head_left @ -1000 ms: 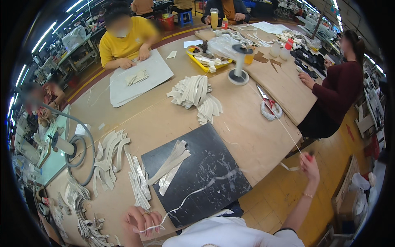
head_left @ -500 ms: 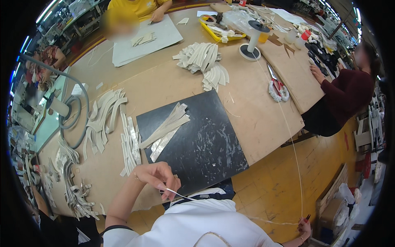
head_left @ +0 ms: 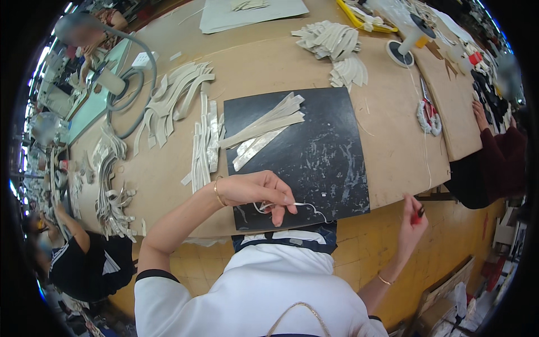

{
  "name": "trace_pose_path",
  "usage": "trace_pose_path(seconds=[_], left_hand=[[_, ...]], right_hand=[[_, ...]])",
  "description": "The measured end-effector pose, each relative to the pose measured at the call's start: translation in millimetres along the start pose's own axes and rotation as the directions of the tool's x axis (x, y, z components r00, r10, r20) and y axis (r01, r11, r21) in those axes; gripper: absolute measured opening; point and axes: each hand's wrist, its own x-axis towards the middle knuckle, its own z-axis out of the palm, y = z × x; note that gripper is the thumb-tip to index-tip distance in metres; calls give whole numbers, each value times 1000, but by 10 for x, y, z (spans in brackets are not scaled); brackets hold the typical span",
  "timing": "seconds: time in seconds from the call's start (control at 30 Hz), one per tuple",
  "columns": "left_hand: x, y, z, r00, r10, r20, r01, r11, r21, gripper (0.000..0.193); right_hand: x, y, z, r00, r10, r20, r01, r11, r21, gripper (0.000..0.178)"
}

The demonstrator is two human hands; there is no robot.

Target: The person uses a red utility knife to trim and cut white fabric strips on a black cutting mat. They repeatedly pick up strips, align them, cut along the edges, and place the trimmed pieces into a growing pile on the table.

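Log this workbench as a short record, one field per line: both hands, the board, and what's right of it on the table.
Left hand: pinching a thin white strip, seen over the near part of the black board
Right hand: gripping a small red-and-black object, exact kind unclear, seen against the yellow floor
Black board: marked with whitish smears; pale strips lie crossed on it
Right of board: red-handled scissors; farther back, an upright spool

Left hand in a pinch
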Motion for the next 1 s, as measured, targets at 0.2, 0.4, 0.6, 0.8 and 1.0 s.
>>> trace_pose_path(seconds=[0.2,0.4,0.6,0.8,1.0], left_hand=[[-183,69,206,998,20,-63,-12,993,117,23],[-359,-32,191,990,56,-127,-44,995,94,24],[-373,-180,115,995,78,-60,-70,989,131,24],[-331,-287,114,982,154,-109,-145,985,92,22],[-220,-404,117,684,282,-673,-300,949,92,26]], right_hand=[[27,-1537,1206,331,-115,937,-145,974,171,18],[107,-1434,1154,207,-55,977,-186,978,94,10],[293,-1080,491,366,-127,922,-253,940,230,7],[335,-908,-9,407,-115,906,-200,957,211,2],[263,-855,-30,416,-64,907,-144,980,135,5]])
